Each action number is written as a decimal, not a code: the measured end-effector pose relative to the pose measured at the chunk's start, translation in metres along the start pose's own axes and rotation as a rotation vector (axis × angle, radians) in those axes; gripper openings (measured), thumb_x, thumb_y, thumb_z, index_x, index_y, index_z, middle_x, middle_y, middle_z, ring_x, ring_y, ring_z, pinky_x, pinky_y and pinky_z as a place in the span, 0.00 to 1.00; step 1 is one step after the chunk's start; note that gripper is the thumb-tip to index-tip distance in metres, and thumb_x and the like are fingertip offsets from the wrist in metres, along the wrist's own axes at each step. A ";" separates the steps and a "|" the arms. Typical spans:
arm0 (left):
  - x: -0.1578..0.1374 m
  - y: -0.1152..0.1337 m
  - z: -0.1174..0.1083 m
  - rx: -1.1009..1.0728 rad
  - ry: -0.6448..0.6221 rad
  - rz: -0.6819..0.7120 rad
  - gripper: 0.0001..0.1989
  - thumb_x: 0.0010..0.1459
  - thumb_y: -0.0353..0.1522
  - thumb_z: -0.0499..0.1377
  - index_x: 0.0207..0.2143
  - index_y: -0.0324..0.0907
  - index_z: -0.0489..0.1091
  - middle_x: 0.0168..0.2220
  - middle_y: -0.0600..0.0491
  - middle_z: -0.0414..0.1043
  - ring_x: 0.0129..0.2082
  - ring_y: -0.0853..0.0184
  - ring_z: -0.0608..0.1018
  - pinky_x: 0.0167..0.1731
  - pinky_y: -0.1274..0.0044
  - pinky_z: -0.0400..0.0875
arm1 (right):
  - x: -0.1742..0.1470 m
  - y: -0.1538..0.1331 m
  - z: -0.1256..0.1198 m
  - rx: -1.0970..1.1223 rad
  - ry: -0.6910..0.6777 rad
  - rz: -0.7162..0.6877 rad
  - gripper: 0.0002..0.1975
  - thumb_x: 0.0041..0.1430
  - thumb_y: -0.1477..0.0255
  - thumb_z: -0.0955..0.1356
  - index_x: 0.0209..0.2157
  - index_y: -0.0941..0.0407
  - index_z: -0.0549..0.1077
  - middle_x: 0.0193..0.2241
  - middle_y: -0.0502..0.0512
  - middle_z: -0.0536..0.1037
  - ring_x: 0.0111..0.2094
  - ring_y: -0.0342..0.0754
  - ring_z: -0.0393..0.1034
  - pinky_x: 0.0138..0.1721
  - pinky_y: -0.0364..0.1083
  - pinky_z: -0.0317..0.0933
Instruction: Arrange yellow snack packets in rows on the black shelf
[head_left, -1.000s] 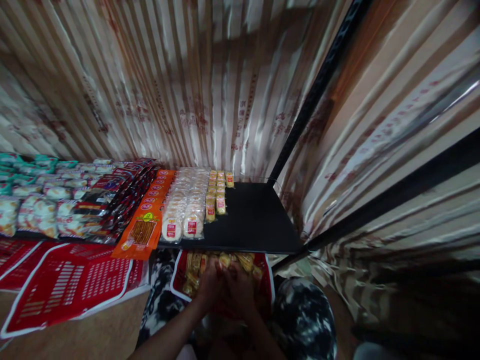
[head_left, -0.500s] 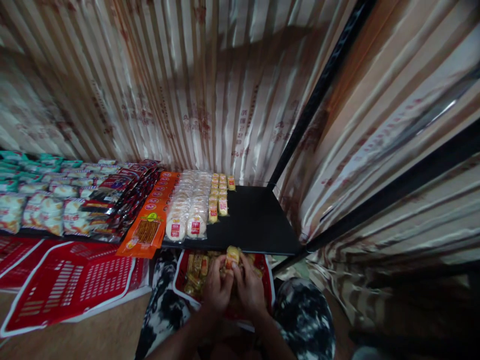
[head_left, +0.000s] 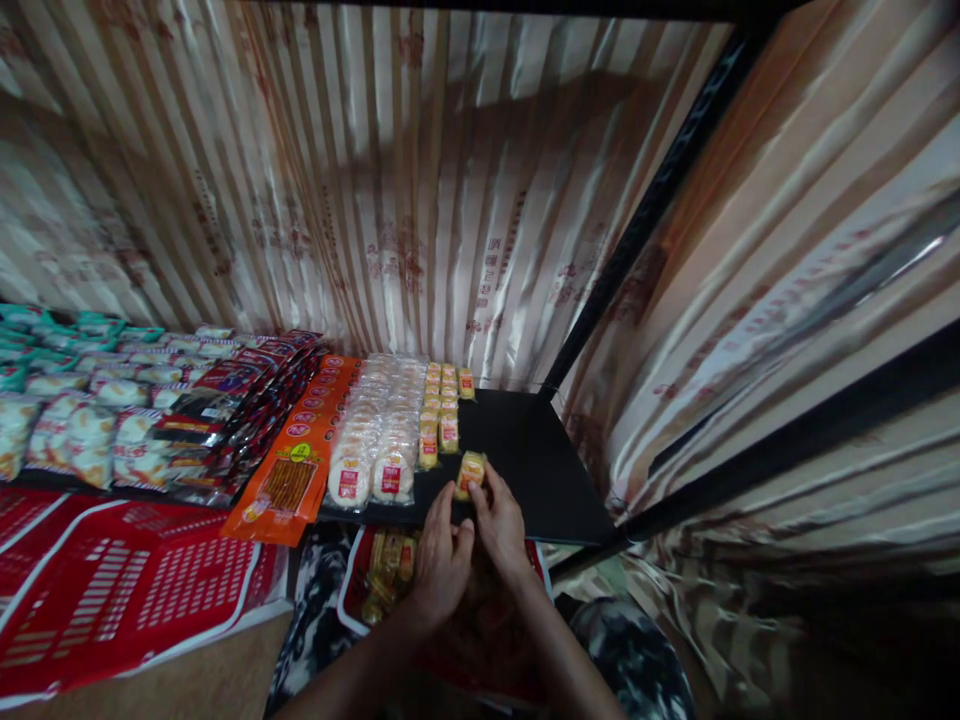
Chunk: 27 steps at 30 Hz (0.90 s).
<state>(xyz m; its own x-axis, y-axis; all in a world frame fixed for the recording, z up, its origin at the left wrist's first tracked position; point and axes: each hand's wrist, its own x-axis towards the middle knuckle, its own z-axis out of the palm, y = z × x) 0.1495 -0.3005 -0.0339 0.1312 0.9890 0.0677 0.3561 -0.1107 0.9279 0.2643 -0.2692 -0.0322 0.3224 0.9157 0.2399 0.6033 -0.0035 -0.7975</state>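
My right hand (head_left: 501,515) grips a small yellow wrapped snack pack (head_left: 470,474) with a red label, above the front part of the black shelf (head_left: 517,450). Close to the pack's left side is my left hand (head_left: 442,555), its fingers stretched out and its thumb apart; whether its fingertips touch the pack I cannot tell. Similar yellow packs (head_left: 448,430) stand in short rows on the shelf, beyond my hands. Below my hands a red basket (head_left: 346,590) with a white rim holds more yellow packs, partly hidden by my arms.
Left of the yellow packs lie rows of round white wrapped crackers (head_left: 391,470), an orange snack bag (head_left: 289,470), dark red packets (head_left: 225,400) and white bags (head_left: 90,440). Another red basket (head_left: 150,580) sits lower left. A black post (head_left: 637,230) rises at the shelf's back right corner.
Both hands have moved forward and up from over the basket to the shelf, with the yellow pack. The left hand's fingers have come away from around it. The view has shifted slightly.
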 end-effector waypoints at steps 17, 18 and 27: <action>0.063 -0.014 0.008 -0.034 0.014 0.001 0.25 0.59 0.34 0.45 0.58 0.36 0.56 0.61 0.46 0.54 0.61 0.66 0.57 0.61 0.69 0.49 | 0.058 0.009 0.042 -0.028 -0.012 0.001 0.23 0.54 0.67 0.60 0.51 0.58 0.68 0.36 0.58 0.74 0.28 0.46 0.68 0.32 0.45 0.65; 0.063 -0.017 0.009 -0.034 0.023 0.000 0.25 0.59 0.34 0.45 0.58 0.36 0.56 0.61 0.46 0.54 0.61 0.66 0.58 0.61 0.69 0.49 | 0.057 0.010 0.043 -0.025 0.000 0.003 0.23 0.54 0.67 0.61 0.51 0.59 0.67 0.37 0.58 0.74 0.28 0.46 0.69 0.32 0.45 0.65; 0.065 -0.019 0.004 0.065 0.050 0.068 0.24 0.60 0.34 0.42 0.57 0.37 0.58 0.59 0.46 0.58 0.60 0.67 0.60 0.60 0.69 0.51 | 0.051 0.015 0.046 0.092 0.046 -0.005 0.24 0.54 0.69 0.61 0.54 0.59 0.64 0.40 0.60 0.73 0.29 0.44 0.69 0.34 0.45 0.68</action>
<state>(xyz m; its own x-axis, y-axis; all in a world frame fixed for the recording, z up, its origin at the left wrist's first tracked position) 0.1552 -0.2342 -0.0484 0.1109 0.9825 0.1498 0.4070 -0.1824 0.8950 0.2559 -0.2042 -0.0574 0.3543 0.8961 0.2674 0.5359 0.0398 -0.8433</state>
